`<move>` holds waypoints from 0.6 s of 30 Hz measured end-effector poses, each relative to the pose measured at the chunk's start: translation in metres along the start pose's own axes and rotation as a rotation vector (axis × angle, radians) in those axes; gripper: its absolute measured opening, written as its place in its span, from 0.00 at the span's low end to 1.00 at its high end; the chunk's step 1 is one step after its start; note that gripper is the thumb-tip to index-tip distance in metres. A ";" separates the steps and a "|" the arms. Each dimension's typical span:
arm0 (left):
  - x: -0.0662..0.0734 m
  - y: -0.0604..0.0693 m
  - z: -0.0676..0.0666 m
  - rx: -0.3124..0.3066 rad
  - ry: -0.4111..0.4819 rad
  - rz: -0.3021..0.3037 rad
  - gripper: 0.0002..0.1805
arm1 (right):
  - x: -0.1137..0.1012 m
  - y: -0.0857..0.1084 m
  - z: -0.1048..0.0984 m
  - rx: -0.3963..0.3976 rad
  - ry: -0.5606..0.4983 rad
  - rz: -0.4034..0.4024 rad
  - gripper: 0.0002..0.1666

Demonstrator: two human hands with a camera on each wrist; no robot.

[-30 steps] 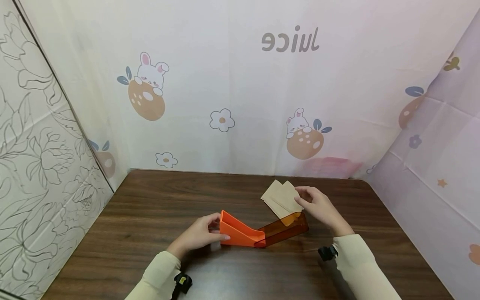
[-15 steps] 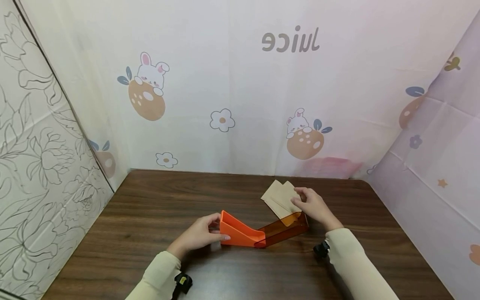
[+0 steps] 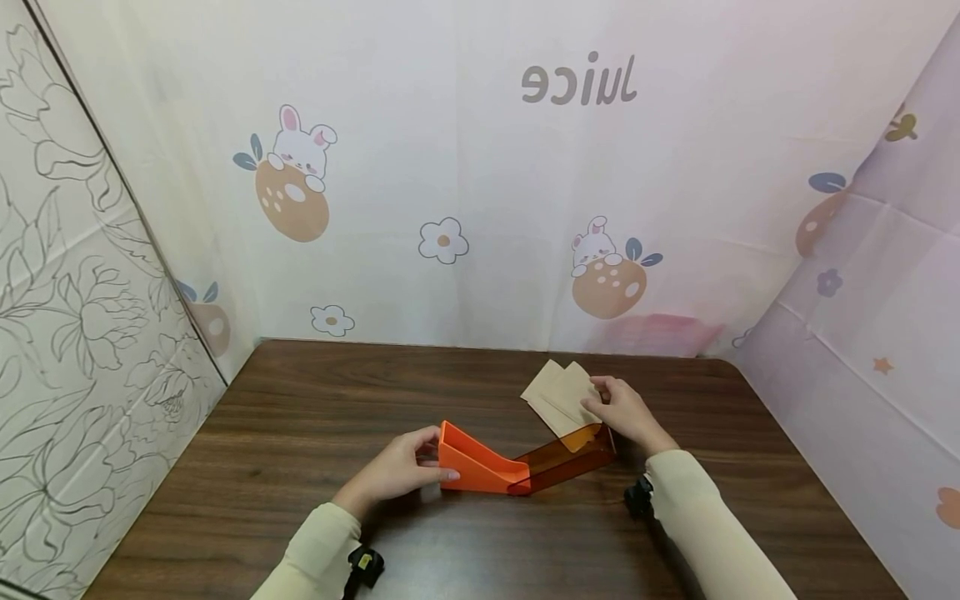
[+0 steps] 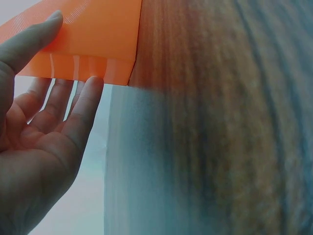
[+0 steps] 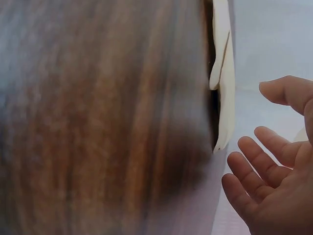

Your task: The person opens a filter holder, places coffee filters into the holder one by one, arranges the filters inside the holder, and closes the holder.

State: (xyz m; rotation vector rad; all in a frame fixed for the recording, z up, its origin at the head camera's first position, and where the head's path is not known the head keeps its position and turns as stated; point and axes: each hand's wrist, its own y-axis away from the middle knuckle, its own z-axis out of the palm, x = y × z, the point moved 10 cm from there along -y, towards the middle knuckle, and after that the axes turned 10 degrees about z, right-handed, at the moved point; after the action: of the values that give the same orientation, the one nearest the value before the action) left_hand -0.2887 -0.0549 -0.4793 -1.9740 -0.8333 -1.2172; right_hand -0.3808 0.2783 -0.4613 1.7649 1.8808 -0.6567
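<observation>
On the table stands an orange plastic box [image 3: 480, 462] with a see-through amber lid [image 3: 566, 458] swung out to the right. My left hand [image 3: 401, 467] grips the box's tall left end. In the left wrist view its thumb [image 4: 41, 36] lies on one face and the fingertips touch the narrow end. Behind the lid lie flat tan paper pieces [image 3: 562, 396], overlapping. My right hand [image 3: 626, 410] is at their right edge, fingers apart and loosely bent. The right wrist view shows the papers [image 5: 225, 93] as a stack's pale edge, with a gap before the hand [image 5: 274, 181].
The dark wood-grain table [image 3: 337, 392] reaches back to a printed curtain [image 3: 390, 167]. A flower-patterned panel [image 3: 82, 333] borders the left side. Black wrist cameras [image 3: 365, 567] sit at both cuffs.
My right hand and forearm have shifted slightly left beside the papers. The left hand, the box and the papers stay where they were.
</observation>
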 end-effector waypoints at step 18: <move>0.004 0.001 -0.001 0.006 -0.016 0.040 0.21 | 0.004 -0.017 0.006 -0.063 0.013 0.041 0.34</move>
State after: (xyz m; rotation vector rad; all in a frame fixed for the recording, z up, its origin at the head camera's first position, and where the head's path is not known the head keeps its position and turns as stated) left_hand -0.2873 -0.0554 -0.4754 -1.9890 -0.8010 -1.1766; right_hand -0.3979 0.2768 -0.4676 1.7678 1.8482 -0.5662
